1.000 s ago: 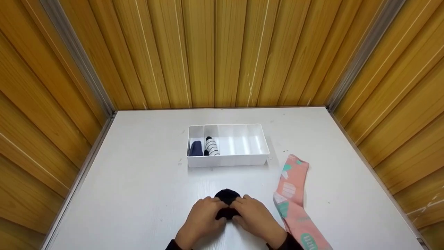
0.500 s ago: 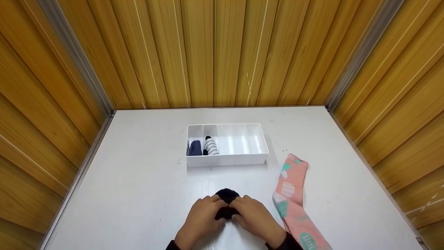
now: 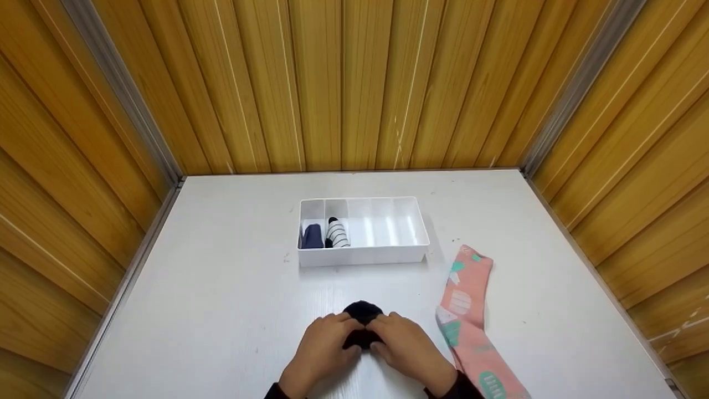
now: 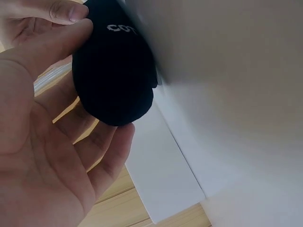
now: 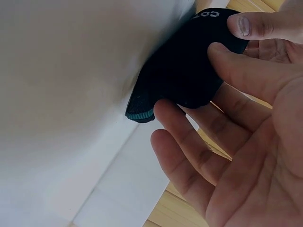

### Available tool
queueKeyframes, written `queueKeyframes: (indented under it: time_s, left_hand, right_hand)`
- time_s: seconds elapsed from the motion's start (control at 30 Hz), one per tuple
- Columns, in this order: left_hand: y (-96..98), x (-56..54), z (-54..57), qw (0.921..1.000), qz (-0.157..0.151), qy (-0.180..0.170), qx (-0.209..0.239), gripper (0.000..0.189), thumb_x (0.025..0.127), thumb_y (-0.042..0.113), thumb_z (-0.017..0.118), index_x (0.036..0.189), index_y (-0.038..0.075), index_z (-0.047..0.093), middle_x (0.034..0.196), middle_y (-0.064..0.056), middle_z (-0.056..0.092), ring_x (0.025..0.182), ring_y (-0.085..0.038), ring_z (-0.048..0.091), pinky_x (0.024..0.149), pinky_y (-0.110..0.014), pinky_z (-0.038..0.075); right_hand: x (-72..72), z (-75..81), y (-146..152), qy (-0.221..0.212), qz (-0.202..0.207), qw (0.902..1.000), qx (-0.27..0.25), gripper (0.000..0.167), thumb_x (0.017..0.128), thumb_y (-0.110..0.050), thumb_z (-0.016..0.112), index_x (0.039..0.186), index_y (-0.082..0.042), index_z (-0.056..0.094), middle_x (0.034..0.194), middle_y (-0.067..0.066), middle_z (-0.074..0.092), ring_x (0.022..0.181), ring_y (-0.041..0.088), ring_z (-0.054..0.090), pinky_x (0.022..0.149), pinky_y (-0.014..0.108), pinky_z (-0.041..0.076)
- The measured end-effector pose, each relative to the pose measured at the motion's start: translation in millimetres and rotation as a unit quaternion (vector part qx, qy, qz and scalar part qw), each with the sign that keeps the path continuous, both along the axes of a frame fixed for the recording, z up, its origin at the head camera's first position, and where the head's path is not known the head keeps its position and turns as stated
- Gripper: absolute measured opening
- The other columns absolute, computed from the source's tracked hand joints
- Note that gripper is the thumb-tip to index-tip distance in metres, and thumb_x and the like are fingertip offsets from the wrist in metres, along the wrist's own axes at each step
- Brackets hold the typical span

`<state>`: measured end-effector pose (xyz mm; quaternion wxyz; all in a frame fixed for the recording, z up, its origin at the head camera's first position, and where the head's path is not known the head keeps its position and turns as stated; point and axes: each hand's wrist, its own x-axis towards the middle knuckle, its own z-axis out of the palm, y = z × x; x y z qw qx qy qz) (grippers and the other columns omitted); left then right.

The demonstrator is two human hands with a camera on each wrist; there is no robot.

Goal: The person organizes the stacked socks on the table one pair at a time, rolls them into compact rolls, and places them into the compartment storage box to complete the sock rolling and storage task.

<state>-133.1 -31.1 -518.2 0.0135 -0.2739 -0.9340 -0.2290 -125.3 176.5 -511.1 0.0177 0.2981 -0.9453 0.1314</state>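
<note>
- Black sock (image 3: 363,311): one bundle, in front of the person at the near middle of the table (image 3: 194,310), on it or just above; whether it is one sock or a pair, I cannot tell. White letters show at one end in both wrist views, and a teal edge at the other in the right one.
- Left hand (image 3: 328,344): grasping the black sock's left side, thumb near, fingers beyond.
- Right hand (image 3: 407,344): grasping the other side likewise; the two thumbs lie close together.
- Step in hand, as I judge it: folding or rolling the sock into a compact bundle. The next move seems to call for an even grip from both hands, so the fold does not spring loose.
- Pink sock (image 3: 464,303): one shape laid out flat, right of the right hand; a second layer may lie beneath.
- Box (image 3: 363,256): one, white, beyond the hands, apparently with five compartments, though the right-hand dividers are faint.
- Navy sock (image 3: 313,236): one bundle, in the leftmost compartment.
- Striped sock (image 3: 338,234): one bundle, in the second.
</note>
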Motion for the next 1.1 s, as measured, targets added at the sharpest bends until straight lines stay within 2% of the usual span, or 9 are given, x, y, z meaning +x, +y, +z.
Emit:
queueKeyframes:
  time_s: [0.17,0.33,0.73,0.93,1.1]
  left_hand:
    - [-0.7,0.5,-0.1,1.0,-0.001,-0.005,0.006,0.031,0.079,0.021,0.081,0.109,0.025,0.077,0.104,0.007,0.074,0.094,-0.016,0.07,0.078,-0.038,0.054]
    - [-0.8,0.4,-0.6,0.9996,-0.003,-0.025,0.011,0.028,0.081,0.021,0.079,0.109,0.025,0.077,0.103,0.007,0.074,0.094,-0.016,0.07,0.08,-0.039,0.054]
    - [-0.9,-2.2,-0.6,0.9976,-0.004,-0.064,0.025,0.029,0.086,0.025,0.077,0.114,0.021,0.076,0.107,0.006,0.075,0.099,-0.014,0.069,0.087,-0.039,0.055]
    - [-2.8,-1.8,-0.2,0.9976,-0.009,-0.063,0.028,0.027,0.088,0.025,0.075,0.115,0.022,0.076,0.109,0.005,0.074,0.099,-0.014,0.068,0.085,-0.038,0.055]
    - [-3.0,-2.3,0.6,0.9983,-0.016,-0.054,0.017,0.026,0.091,0.027,0.073,0.116,0.021,0.075,0.109,0.004,0.074,0.099,-0.015,0.068,0.085,-0.037,0.055]
  right_hand:
    - [1.0,-1.0,-1.8,0.012,0.003,0.9997,0.022,0.03,0.086,-0.025,0.079,0.112,-0.017,0.068,0.104,-0.004,0.069,0.091,0.014,0.062,0.074,0.032,0.052]
    - [1.8,-5.7,-1.6,0.018,0.002,0.9997,0.017,0.04,0.081,-0.025,0.084,0.115,-0.017,0.064,0.109,-0.003,0.065,0.094,0.015,0.062,0.077,0.034,0.054]
    - [0.0,-4.8,-4.6,0.053,0.005,0.9986,0.004,0.046,0.074,-0.022,0.089,0.105,-0.017,0.056,0.101,-0.004,0.057,0.087,0.012,0.056,0.073,0.03,0.052]
    - [-0.5,-4.3,-4.2,0.069,0.009,0.9976,0.003,0.042,0.074,-0.019,0.089,0.1,-0.017,0.055,0.098,-0.005,0.056,0.085,0.012,0.054,0.071,0.028,0.05]
    - [-0.3,-2.7,-4.0,0.064,0.008,0.9979,-0.008,0.037,0.075,-0.016,0.088,0.098,-0.017,0.058,0.095,-0.006,0.058,0.085,0.01,0.054,0.07,0.027,0.049]
